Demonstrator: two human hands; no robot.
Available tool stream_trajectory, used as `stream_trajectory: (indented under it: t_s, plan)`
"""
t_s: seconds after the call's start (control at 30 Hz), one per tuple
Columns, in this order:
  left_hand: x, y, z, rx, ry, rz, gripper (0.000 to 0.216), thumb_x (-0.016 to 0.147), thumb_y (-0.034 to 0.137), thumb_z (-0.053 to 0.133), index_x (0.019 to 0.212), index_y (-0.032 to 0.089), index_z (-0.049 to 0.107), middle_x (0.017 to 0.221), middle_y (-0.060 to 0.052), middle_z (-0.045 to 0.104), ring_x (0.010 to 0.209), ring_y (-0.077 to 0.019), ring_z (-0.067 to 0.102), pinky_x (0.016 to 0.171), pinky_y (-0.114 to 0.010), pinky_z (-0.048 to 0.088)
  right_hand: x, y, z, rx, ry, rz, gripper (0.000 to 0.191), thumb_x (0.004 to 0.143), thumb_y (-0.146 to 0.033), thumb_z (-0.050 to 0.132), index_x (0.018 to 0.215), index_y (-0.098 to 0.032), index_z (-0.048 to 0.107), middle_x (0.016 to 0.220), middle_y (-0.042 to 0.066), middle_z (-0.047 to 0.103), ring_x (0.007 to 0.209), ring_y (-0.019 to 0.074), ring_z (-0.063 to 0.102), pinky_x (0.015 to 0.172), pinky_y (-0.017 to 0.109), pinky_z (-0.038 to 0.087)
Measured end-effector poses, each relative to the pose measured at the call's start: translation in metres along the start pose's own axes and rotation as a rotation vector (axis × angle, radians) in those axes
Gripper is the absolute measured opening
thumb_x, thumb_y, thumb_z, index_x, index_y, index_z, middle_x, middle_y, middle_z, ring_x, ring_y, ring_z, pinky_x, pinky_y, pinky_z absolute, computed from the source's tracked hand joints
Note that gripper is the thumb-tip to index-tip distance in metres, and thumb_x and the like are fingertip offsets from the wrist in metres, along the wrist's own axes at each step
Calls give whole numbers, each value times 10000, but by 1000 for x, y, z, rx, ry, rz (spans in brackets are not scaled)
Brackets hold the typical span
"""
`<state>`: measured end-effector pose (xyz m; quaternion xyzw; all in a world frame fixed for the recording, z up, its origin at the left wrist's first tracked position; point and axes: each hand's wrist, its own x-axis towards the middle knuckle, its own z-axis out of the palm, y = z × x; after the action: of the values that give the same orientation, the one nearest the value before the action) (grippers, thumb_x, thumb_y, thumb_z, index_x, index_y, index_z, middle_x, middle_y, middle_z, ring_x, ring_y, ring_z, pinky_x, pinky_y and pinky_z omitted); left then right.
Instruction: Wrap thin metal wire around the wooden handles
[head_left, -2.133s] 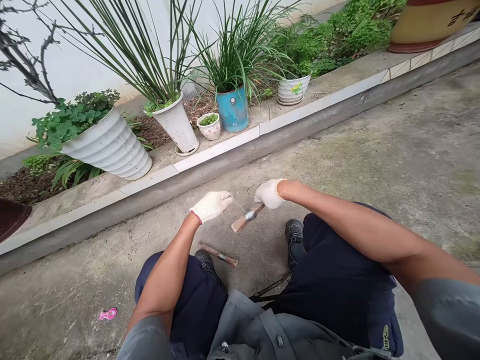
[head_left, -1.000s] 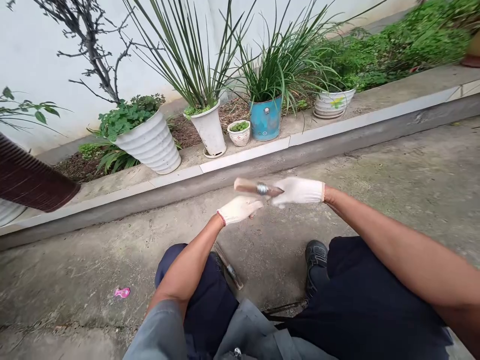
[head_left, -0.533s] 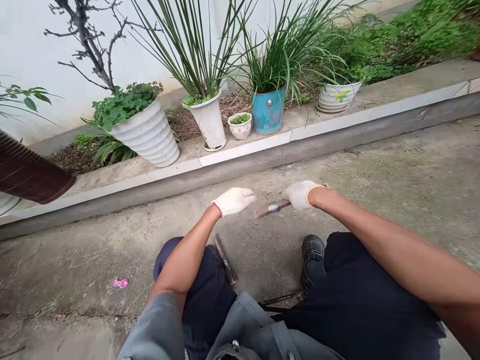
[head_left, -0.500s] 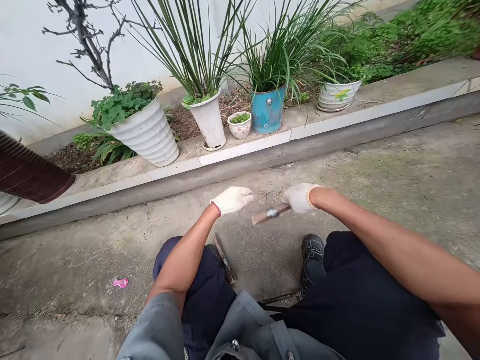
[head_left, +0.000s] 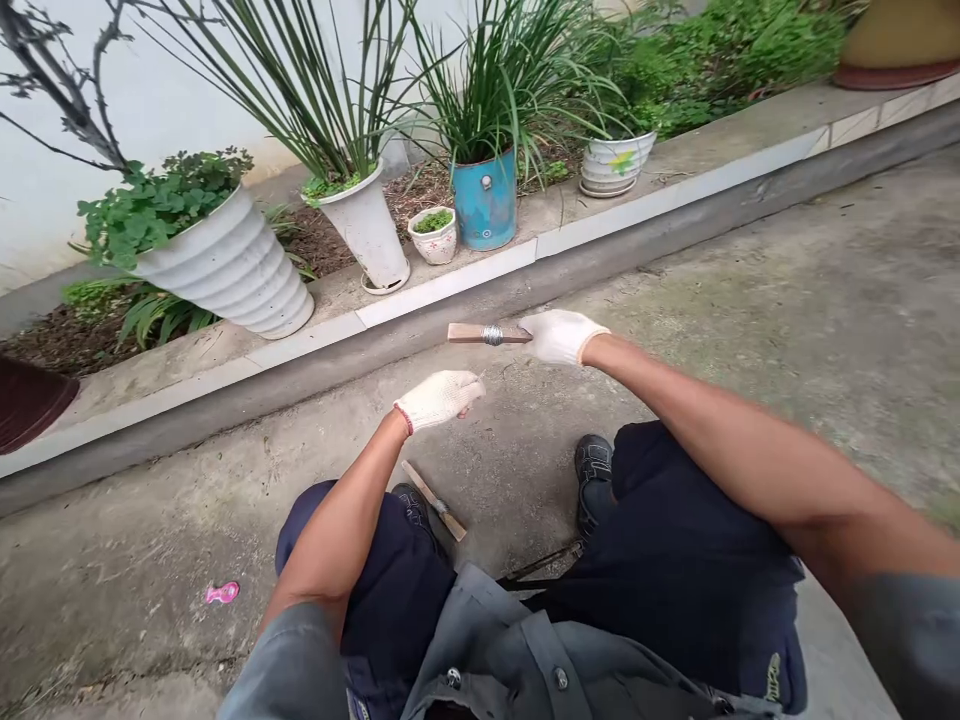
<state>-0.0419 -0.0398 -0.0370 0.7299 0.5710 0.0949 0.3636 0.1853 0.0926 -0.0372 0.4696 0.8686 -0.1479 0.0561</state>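
Both my hands wear white knit gloves. My right hand (head_left: 561,335) grips one end of a short flat wooden stick (head_left: 468,333) that carries a coil of thin silver wire (head_left: 492,335) around its middle; the stick points left, level, at about kerb height. My left hand (head_left: 439,397) is closed in a pinch just below and left of it, on the thin wire end that runs up toward the coil. A second wooden stick with a wire coil (head_left: 433,499) lies on the concrete by my left shoe.
A raised kerb (head_left: 450,285) crosses ahead, lined with a large ribbed white pot (head_left: 229,270), a tall white pot (head_left: 369,228), a small cup pot (head_left: 436,235), a blue can (head_left: 484,200) and a white bowl pot (head_left: 615,162). A pink scrap (head_left: 217,593) lies left.
My right hand has swung the stick up from a downward tilt to level and a little higher. My left hand has dropped slightly while staying pinched on the wire. The camera has shifted.
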Motion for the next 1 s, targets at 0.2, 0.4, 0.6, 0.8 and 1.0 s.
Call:
stream_trajectory:
  t_s: [0.2, 0.4, 0.6, 0.8, 1.0]
  plan:
    - [1, 1, -3, 91, -7, -25, 375, 997, 474, 444, 837, 205, 651, 657, 27, 633, 616, -161, 585, 628, -264, 394, -6, -16, 17, -285, -216, 27, 332, 728, -203, 700, 1046, -140, 767, 945, 196, 749, 888, 322, 710, 754, 393, 510]
    - [3, -2, -6, 142, 32, 28, 365, 1000, 422, 436, 779, 202, 626, 645, 23, 599, 636, -158, 567, 638, -265, 385, -29, -21, 14, -69, -563, -444, 189, 658, -245, 703, 838, -189, 712, 702, 19, 684, 674, 180, 626, 637, 282, 421]
    - [3, 0, 0, -54, 26, 26, 413, 975, 506, 488, 767, 184, 641, 724, -23, 678, 725, -182, 636, 727, -268, 475, -29, -9, -9, 380, -306, -336, 241, 754, -399, 669, 866, -186, 670, 715, -14, 699, 623, 111, 577, 589, 217, 356]
    - [4, 8, 8, -221, -39, -23, 399, 971, 520, 468, 926, 182, 676, 623, 30, 597, 612, -159, 651, 651, -248, 478, -4, -2, -8, 151, 18, -36, 276, 861, -347, 604, 1070, -195, 700, 919, 98, 758, 776, 196, 682, 659, 261, 421]
    - [2, -3, 5, -107, -70, -22, 370, 965, 480, 465, 907, 187, 683, 684, 21, 621, 552, -139, 626, 601, -237, 445, -7, -18, 10, -268, -136, 32, 378, 786, -103, 618, 1139, -149, 745, 1059, 212, 749, 987, 330, 720, 809, 404, 507]
